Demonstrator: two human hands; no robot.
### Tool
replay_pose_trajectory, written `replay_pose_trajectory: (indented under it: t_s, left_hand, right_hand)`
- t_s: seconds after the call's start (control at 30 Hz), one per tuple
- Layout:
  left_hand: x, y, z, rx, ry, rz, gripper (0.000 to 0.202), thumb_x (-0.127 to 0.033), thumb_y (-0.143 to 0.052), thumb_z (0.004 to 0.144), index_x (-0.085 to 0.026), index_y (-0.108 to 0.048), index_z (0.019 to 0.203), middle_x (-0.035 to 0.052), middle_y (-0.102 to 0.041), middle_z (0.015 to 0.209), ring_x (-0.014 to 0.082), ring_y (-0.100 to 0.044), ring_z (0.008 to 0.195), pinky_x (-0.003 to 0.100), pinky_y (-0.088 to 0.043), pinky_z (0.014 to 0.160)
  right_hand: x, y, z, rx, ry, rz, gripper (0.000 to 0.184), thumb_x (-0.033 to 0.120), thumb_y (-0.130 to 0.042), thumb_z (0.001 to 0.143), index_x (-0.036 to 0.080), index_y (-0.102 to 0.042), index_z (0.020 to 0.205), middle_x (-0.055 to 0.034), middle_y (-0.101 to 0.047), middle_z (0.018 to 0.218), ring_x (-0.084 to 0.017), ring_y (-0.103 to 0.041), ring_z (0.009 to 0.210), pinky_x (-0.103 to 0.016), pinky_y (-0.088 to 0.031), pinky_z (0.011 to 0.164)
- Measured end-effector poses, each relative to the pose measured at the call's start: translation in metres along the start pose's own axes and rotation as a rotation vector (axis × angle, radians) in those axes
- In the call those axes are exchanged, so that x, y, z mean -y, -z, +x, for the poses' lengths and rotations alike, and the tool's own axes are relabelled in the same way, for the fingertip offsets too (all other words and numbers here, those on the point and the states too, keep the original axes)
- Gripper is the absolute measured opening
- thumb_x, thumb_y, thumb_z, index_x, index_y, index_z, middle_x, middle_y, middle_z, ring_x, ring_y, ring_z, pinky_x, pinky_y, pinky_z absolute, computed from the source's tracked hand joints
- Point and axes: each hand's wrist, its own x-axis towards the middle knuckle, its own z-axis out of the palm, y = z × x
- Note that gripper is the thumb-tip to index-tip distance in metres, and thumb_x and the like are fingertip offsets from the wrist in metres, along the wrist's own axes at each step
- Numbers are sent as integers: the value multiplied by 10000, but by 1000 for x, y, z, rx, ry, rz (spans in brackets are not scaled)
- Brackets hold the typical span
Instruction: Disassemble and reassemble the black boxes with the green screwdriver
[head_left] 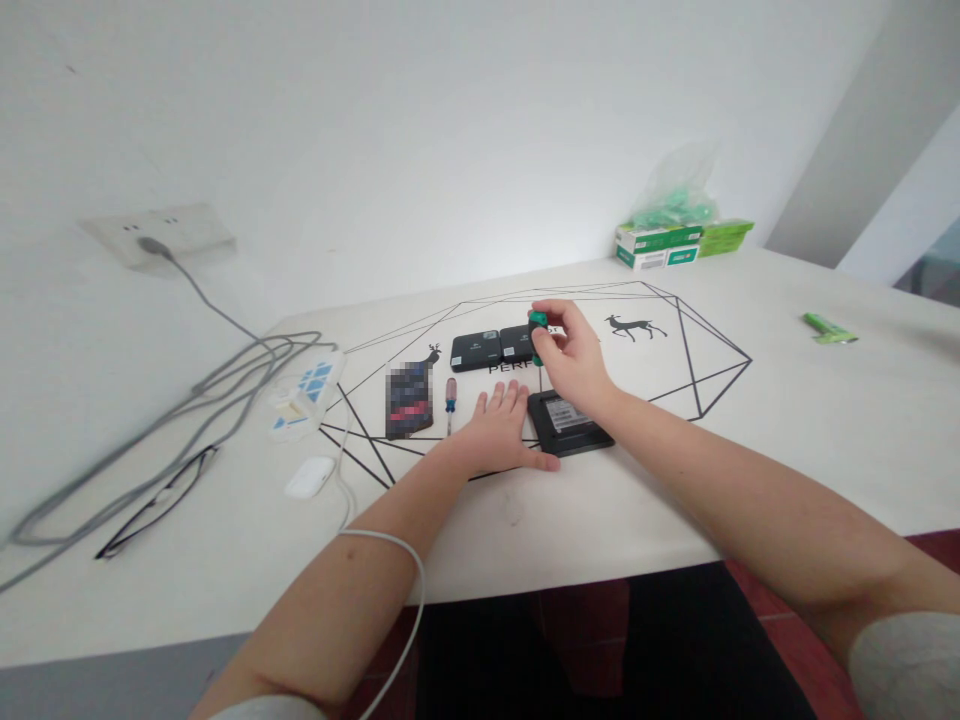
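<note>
My right hand point(571, 355) grips a screwdriver point(538, 320) with a green and black handle. It is upright, and its thin shaft points down at the far left corner of a flat black device point(574, 425) with a printed label; whether the tip touches is too small to tell. My left hand point(499, 430) lies flat beside that device, fingers spread, its thumb along the near left corner. Beyond the hands lie two black boxy devices point(475, 351) side by side, the right one partly covered by my right hand. A second screwdriver point(451, 393) with a clear and blue handle rests left of my left hand.
A blurred-out dark item point(409, 400), a white case point(310, 477), a power strip point(307, 395), grey cables point(169, 425) and glasses point(161, 500) lie leftward. A white cable point(409, 548) crosses my left forearm. Green-and-white boxes point(658, 245) stand far right, a green packet point(829, 327) nearer.
</note>
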Motion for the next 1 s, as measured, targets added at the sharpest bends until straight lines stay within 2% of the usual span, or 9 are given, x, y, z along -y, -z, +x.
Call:
replay_pose_trajectory:
  t_s: [0.37,0.77,0.9,1.0]
  left_hand:
    - [0,-1,0,-12,0,11,1420,-1009,-419,728,-44,32,1668,238,101,1720,419,111,1595,594,-32,1277]
    - [1,-1,0,-10,-8,-7,1427,-1005,-439,721,-47,32,1669,240,104,1716,417,115,1596,596,-33,1275]
    - [2,-3,1,-21,-16,-4,1415,-1001,-433,732,-48,29,1670,244,104,1714,422,107,1596,591,-36,1275]
    - [3,-3,1,-28,-20,-6,1423,-1006,-435,724,-47,27,1669,245,96,1715,429,101,1595,588,-34,1276]
  right_hand:
    - [2,0,-1,21,8,-64,264,269,-609,872,239,-636,1133,-75,-718,1098,-220,-674,1002,-363,-598,765]
    - [1,0,-2,48,-18,-7,254,249,-590,877,245,-645,1124,-59,-742,1076,-216,-689,998,-385,-602,793]
    - [3,1,-2,86,-21,18,217,285,-558,930,250,-646,1125,-52,-743,1087,-208,-688,995,-392,-600,826]
    - [4,1,-1,85,32,-51,222,346,-649,907,254,-658,1109,-61,-714,1108,-211,-668,990,-374,-593,798]
